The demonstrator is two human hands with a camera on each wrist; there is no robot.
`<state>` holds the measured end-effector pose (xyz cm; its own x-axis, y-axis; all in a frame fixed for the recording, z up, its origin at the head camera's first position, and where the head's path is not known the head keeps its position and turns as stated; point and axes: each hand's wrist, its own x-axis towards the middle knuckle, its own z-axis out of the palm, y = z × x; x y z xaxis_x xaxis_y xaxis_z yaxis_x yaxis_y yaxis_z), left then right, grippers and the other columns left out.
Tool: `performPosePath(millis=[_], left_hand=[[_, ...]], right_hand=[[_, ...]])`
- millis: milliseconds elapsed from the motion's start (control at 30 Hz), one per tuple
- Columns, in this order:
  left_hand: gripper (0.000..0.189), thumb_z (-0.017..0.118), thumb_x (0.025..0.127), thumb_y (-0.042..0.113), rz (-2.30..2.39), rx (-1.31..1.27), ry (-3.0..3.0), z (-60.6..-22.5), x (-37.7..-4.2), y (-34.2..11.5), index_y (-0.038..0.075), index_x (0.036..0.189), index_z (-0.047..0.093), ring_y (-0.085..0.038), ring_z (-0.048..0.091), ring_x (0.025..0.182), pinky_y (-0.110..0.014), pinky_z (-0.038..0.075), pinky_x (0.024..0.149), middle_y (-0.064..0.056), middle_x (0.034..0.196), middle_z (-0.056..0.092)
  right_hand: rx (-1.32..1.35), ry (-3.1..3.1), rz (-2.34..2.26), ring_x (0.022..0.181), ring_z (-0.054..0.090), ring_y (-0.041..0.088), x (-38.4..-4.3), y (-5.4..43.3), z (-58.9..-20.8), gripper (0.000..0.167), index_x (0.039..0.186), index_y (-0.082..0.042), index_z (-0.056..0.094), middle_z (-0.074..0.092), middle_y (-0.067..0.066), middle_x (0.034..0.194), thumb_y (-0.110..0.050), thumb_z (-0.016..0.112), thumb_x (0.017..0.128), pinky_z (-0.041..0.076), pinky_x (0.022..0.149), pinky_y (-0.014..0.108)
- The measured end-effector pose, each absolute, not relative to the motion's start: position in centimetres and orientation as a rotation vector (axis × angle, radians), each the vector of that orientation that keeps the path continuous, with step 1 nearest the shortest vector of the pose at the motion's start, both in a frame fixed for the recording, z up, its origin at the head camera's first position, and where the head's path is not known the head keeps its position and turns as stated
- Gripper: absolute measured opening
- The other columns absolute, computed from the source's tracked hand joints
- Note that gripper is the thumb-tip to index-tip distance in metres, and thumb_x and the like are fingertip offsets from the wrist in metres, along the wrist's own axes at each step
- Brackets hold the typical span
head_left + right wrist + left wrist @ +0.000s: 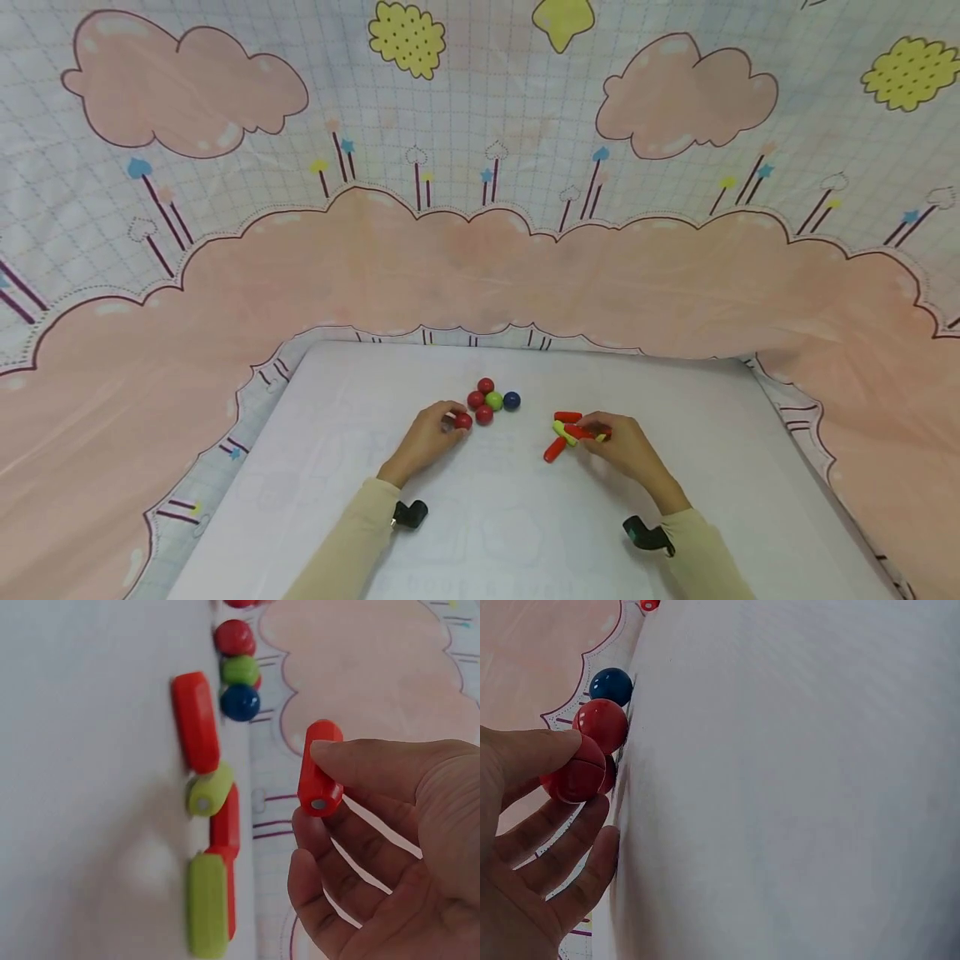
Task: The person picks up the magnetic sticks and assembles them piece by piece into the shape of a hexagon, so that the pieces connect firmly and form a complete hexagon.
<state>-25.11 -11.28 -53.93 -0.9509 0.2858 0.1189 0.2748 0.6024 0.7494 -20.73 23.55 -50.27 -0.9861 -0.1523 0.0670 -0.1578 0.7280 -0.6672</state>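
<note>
My left hand (429, 435) pinches a red ball (576, 774) between thumb and fingers, at the near left of a small cluster. That cluster holds several red balls (486, 385), a green ball (493, 402) and a blue ball (512, 401). To the right, my right hand (621, 447) grips a short red rod (321, 769) with a grey metal-looking end. In the right wrist view the rod appears raised above the others. Below it lie red rods (196, 724) and yellow-green rods (207, 906), partly hidden by the hand in the head view.
Everything lies on a white tabletop (495, 517). Behind it and along its sides hangs a cloth (480, 275) printed with pink clouds. Dark wrist cameras (647, 535) sit at both sleeve cuffs.
</note>
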Motion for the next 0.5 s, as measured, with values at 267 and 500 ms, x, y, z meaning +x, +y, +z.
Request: performPosePath(millis=[267, 500], left_hand=[[0.033, 0.074, 0.087, 0.011, 1.396, 0.538, 2.798, -53.1, -24.8, -10.9, 0.011, 0.118, 0.064, -0.019, 0.065, 0.1, -0.033, 0.056, 0.083, -0.004, 0.114, 0.066], [0.036, 0.076, 0.086, 0.015, 1.442, 0.571, 2.81, -51.8, -24.0, -10.3, 0.013, 0.12, 0.063, -0.019, 0.063, 0.106, -0.029, 0.056, 0.083, -0.004, 0.119, 0.065]], right_hand=[[0.265, -2.875, 1.231, 0.095, 0.062, 0.021, -20.8, 21.5, -48.7, 0.025, 0.108, -0.015, 0.073, 0.071, 0.006, 0.106, -0.011, 0.077, 0.083, 0.052, 0.083, 0.035], [0.286, -2.869, 1.255, 0.091, 0.06, 0.018, -20.6, 20.3, -48.2, 0.025, 0.109, -0.016, 0.073, 0.071, 0.0, 0.101, -0.011, 0.075, 0.084, 0.05, 0.076, 0.025]])
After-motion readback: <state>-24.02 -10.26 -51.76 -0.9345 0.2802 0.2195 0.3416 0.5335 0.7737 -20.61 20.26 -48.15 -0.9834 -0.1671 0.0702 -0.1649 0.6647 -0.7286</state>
